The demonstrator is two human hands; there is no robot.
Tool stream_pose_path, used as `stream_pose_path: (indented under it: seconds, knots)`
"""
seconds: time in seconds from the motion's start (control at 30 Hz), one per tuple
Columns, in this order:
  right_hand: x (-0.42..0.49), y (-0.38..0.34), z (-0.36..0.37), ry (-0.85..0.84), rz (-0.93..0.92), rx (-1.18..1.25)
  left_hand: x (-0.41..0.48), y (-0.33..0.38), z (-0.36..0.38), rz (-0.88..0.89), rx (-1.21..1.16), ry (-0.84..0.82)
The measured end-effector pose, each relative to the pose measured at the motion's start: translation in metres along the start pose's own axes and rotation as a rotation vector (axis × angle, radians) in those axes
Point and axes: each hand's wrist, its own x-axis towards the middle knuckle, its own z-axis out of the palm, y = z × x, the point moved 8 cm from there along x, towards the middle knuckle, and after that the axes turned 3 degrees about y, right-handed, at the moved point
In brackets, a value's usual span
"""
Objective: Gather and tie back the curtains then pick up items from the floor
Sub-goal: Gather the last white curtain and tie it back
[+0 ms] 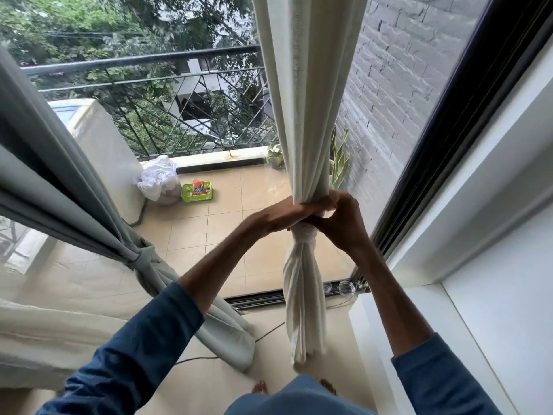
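A cream curtain (305, 94) hangs in the middle of the window, bunched into a narrow bundle with a knot (305, 238) at waist height. My left hand (281, 217) wraps its fingers round the bundle just above the knot. My right hand (341, 218) grips the same spot from the right side. Below the knot the curtain's tail (303, 301) hangs down to the floor. On the left, a grey curtain (59, 163) is gathered and held by a grey tie (140, 257).
A black cable (269, 330) runs over the floor under the curtains. Two clear round objects (345, 287) sit by the window track. Beyond the glass lie a tiled balcony, a green basket (196, 191), a white bag (157, 178) and potted plants (339, 163). A white ledge (419, 324) stands at right.
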Motion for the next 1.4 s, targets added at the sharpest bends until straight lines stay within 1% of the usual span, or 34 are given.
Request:
stream_pose_path:
  seconds: [0.07, 0.17, 0.23, 0.3, 0.47, 0.53, 0.6, 0.67, 0.73, 0.77, 0.83, 0.9, 1.0, 1.07, 1.13, 1.17, 1.23, 1.33, 1.4]
  knots:
    - [0.002, 0.0, -0.002, -0.037, -0.013, 0.02, 0.0, -0.002, -0.004, 0.01, 0.077, -0.007]
    - [0.008, 0.008, 0.0, -0.145, 0.044, 0.02, 0.003, -0.011, -0.016, -0.008, 0.214, -0.032]
    - [0.009, 0.014, 0.002, -0.212, 0.107, 0.051, 0.005, -0.018, -0.029, -0.012, 0.241, -0.001]
    - [0.008, 0.014, 0.006, -0.254, 0.119, 0.074, 0.006, -0.026, -0.036, 0.0, 0.255, 0.009]
    - [0.005, 0.025, 0.018, -0.294, 0.16, 0.109, 0.003, -0.044, -0.046, 0.011, 0.228, 0.038]
    - [0.003, 0.028, 0.023, -0.309, 0.185, 0.115, 0.003, -0.056, -0.048, 0.004, 0.252, 0.049]
    - [0.0, 0.033, 0.027, -0.307, 0.206, 0.111, 0.001, -0.072, -0.05, -0.064, 0.313, 0.079]
    - [-0.004, 0.039, 0.03, -0.285, 0.249, 0.114, -0.003, -0.087, -0.051, -0.185, 0.383, 0.091]
    - [-0.011, 0.05, 0.031, -0.263, 0.273, 0.072, -0.005, -0.1, -0.042, -0.287, 0.46, 0.016]
    - [-0.016, 0.055, 0.029, -0.247, 0.288, 0.045, -0.008, -0.105, -0.035, -0.343, 0.453, -0.023]
    - [-0.025, 0.067, 0.024, -0.203, 0.309, 0.009, -0.014, -0.113, -0.02, -0.459, 0.351, -0.073]
    - [-0.036, 0.079, 0.017, -0.149, 0.341, -0.004, -0.014, -0.12, -0.005, -0.507, 0.275, -0.089]
    - [-0.054, 0.101, 0.003, -0.062, 0.435, 0.017, -0.006, -0.129, 0.022, -0.494, 0.257, -0.11]
    - [-0.068, 0.111, -0.006, -0.011, 0.496, 0.04, 0.0, -0.136, 0.047, -0.447, 0.272, -0.185]
    - [-0.084, 0.12, -0.017, 0.03, 0.559, 0.057, 0.008, -0.146, 0.075, -0.373, 0.329, -0.278]
    - [-0.093, 0.125, -0.023, 0.051, 0.595, 0.065, 0.013, -0.151, 0.087, -0.349, 0.363, -0.298]
    - [-0.11, 0.138, -0.035, 0.086, 0.652, 0.071, 0.021, -0.158, 0.107, -0.327, 0.394, -0.309]
    - [-0.134, 0.169, -0.054, 0.122, 0.75, 0.1, 0.035, -0.16, 0.141, -0.335, 0.35, -0.351]
    - [-0.145, 0.188, -0.063, 0.146, 0.799, 0.102, 0.049, -0.167, 0.157, -0.349, 0.332, -0.328]
